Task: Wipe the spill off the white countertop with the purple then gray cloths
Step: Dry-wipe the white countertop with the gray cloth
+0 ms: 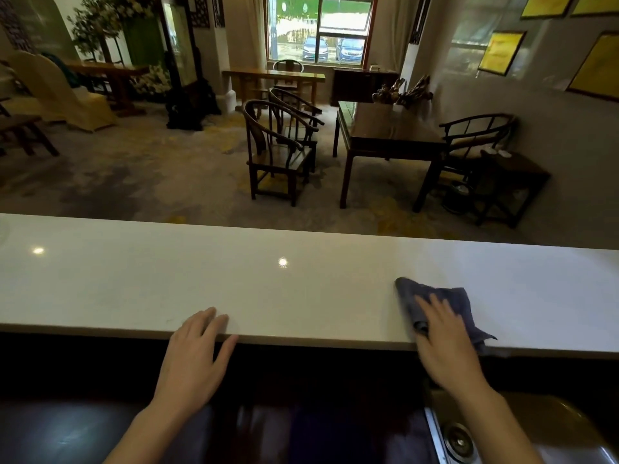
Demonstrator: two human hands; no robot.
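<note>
A long white countertop (234, 283) runs across the view in front of me. A dark bluish-gray cloth (459, 299) lies crumpled on it near the front edge at the right. My right hand (442, 333) lies flat on the cloth, fingers spread, pressing it to the surface. My left hand (197, 343) rests on the counter's front edge near the middle, fingers apart, holding nothing. No spill shows on the glossy surface; only two light reflections. I see no second cloth.
Below the counter at the lower right is a steel sink (462, 440) with a drain. A dark lower worktop (67, 430) lies under my arms. Beyond the counter stand wooden chairs (278, 152) and a dark table (385, 132).
</note>
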